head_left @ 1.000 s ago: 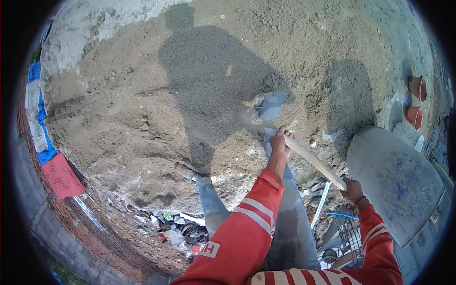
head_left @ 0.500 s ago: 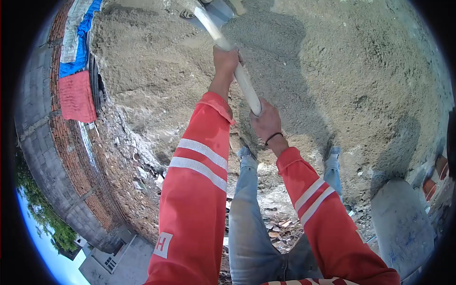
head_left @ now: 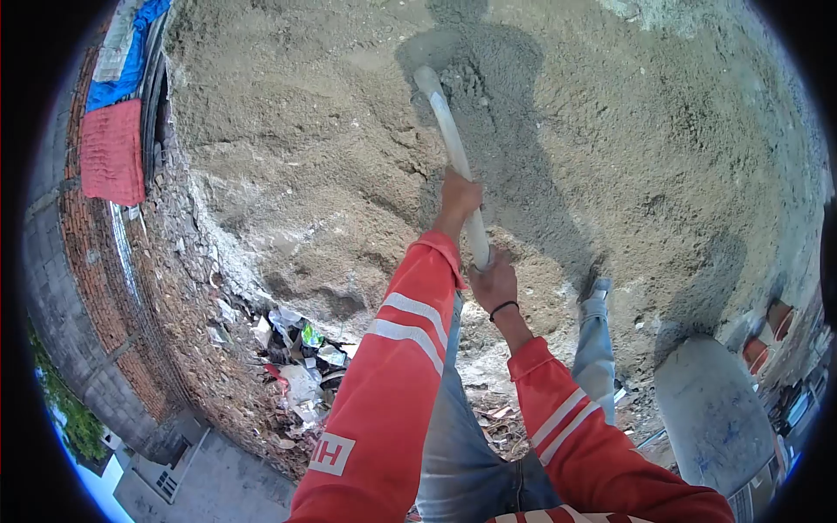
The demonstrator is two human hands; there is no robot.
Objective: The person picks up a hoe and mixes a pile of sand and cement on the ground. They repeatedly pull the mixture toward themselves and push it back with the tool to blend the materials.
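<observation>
A pale wooden handle (head_left: 457,153) slants down across the middle of the view. My left hand (head_left: 460,195) is wrapped round it partway along. Below, my right hand (head_left: 494,282) grips its near end and has a dark band at the wrist. The far end of the tool meets damp grey-brown sandy material (head_left: 488,113), in my shadow. Its head cannot be made out, as it seems sunk in or covered by the material.
Rubble and litter (head_left: 301,375) lie at the lower left, beside a brick and block wall (head_left: 96,288). A red cloth (head_left: 112,152) and blue sheeting (head_left: 131,65) are at the upper left. A grey rounded slab (head_left: 715,414) stands at the lower right.
Both hands have come nearer and lower with the handle, which is now steeper. The grey metal head seen before at the top is no longer visible. The view has shifted.
</observation>
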